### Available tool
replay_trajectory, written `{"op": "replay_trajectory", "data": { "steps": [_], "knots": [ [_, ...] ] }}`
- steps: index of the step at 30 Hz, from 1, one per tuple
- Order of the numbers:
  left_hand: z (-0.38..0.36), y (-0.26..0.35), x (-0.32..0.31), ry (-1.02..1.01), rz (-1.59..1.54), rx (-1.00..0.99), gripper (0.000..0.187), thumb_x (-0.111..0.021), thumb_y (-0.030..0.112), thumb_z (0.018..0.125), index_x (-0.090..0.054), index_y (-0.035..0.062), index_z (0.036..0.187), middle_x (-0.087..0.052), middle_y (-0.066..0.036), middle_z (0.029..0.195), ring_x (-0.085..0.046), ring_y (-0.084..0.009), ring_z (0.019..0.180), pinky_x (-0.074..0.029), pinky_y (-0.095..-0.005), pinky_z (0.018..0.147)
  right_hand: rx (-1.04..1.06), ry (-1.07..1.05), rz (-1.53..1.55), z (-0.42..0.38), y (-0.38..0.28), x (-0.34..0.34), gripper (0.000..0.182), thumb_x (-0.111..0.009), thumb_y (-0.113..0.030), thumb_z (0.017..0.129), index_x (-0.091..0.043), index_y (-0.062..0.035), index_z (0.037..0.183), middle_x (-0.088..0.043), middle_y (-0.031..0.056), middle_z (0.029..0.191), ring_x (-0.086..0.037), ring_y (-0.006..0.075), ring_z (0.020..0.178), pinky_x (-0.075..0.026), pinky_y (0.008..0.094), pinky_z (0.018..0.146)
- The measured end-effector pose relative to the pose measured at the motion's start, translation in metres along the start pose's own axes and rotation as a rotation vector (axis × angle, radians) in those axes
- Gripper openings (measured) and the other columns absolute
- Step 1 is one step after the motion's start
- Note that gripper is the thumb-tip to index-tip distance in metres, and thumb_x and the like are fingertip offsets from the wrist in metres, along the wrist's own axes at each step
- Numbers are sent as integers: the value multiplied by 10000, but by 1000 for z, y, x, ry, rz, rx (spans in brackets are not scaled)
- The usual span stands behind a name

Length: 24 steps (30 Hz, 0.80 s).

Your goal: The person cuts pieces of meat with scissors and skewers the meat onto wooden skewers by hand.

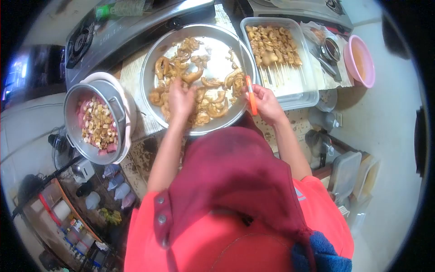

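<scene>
A wide round metal pan (149, 102) holds many glossy brown, curled pieces of what looks like cooked meat (217, 109). My left hand (181, 100) reaches down into the pan's left half, its fingers curled in among the pieces; what they pinch is hidden. At the pan's right rim, my right hand (266, 104) grips an orange-handled tool (252, 97). A thin, straight, blade-like part seems to run from the handle up over the pan, too fine to identify. Brown pieces (235, 83) lie just left of the handle.
Right of the pan, a clear plastic container (308, 77) holds skewered brown pieces (274, 45). Beyond are utensils (328, 63) and a pink bowl (351, 52). On the left, a metal pot (70, 122) with cubed food sits in a pale basin (130, 109). Stoves (79, 43) line the back.
</scene>
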State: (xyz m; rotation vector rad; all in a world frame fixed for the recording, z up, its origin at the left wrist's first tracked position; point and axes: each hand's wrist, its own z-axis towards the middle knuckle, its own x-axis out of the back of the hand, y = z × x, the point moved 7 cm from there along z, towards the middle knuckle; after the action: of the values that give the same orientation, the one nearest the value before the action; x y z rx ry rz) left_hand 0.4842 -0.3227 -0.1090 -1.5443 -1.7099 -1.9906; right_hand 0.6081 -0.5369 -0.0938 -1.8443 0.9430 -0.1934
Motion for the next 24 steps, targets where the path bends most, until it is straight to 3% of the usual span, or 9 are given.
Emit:
{"op": "replay_trajectory", "data": {
  "steps": [1, 3, 6, 8, 12, 15, 18, 21, 24],
  "knots": [
    [-14, 25, 2, 135, 163, -203, 361, -615, 121, 768, -523, -34, 1081, -579, -175, 932, -568, -269, 871, -462, -388, 787, 8, 24, -4, 1, -1, 1, 243, -584, -127, 840, -538, -5, 1045, -545, -12, 772, -503, 57, 648, -412, 195, 558],
    [-23, 32, -34, -90, 109, -300, 277, -589, 113, 760, -537, -35, 988, -567, -194, 895, -548, -297, 912, -453, -419, 776, 27, 70, -13, 4, -3, 4, 209, -574, -165, 856, -555, -12, 997, -530, -24, 724, -486, 52, 601, -391, 194, 519],
    [-28, 33, -85, -265, 203, -412, 196, -555, 107, 750, -540, -17, 901, -567, -207, 898, -556, -314, 887, -450, -436, 757, -3, 141, -481, 13, 4, 17, 182, -580, -191, 860, -571, -16, 907, -517, -25, 665, -458, 47, 542, -365, 203, 473],
    [-24, 32, -90, -314, 224, -370, 184, -540, 109, 750, -537, -9, 891, -567, -210, 889, -555, -336, 866, -449, -436, 749, 30, 150, -490, 16, 1, 14, 189, -587, -205, 858, -568, -17, 861, -510, -25, 637, -446, 45, 530, -355, 205, 461],
    [-5, 19, -74, -288, 210, -278, 113, -492, 60, 754, -510, -15, 836, -571, -203, 843, -539, -381, 843, -427, -462, 764, -36, 151, -388, 16, 4, 19, 212, -599, -221, 853, -562, -14, 831, -508, -22, 628, -436, 40, 526, -347, 208, 453],
    [-1, 27, -43, -234, 120, -323, 156, -510, 70, 743, -554, 18, 884, -569, -184, 861, -538, -354, 870, -432, -450, 764, -28, 174, -341, 12, -2, 16, 216, -596, -227, 855, -562, -15, 832, -509, -17, 626, -434, 34, 527, -344, 201, 453],
    [-24, 47, -35, -203, 187, -578, 186, -513, 84, 743, -583, 48, 912, -568, -157, 875, -528, -338, 901, -429, -436, 782, -34, 171, -403, 18, 11, 25, 231, -605, -231, 844, -568, -3, 832, -516, -2, 626, -457, 52, 536, -374, 221, 470],
    [-54, 30, -69, -716, 339, -649, 187, -524, 102, 737, -602, 61, 903, -564, -143, 883, -522, -327, 916, -425, -426, 794, 75, 194, -743, 19, -1, 19, 235, -608, -220, 830, -578, 13, 836, -547, 20, 643, -491, 82, 552, -413, 250, 501],
    [-57, 31, -58, -547, 340, -706, 137, -529, 108, 727, -596, 67, 840, -576, -128, 861, -532, -304, 906, -423, -424, 783, 100, 148, -962, 17, -23, 0, 352, -593, -305, 790, -597, -2, 971, -608, 222, 810, -605, 358, 773, -465, 382, 672]
  ]
}}
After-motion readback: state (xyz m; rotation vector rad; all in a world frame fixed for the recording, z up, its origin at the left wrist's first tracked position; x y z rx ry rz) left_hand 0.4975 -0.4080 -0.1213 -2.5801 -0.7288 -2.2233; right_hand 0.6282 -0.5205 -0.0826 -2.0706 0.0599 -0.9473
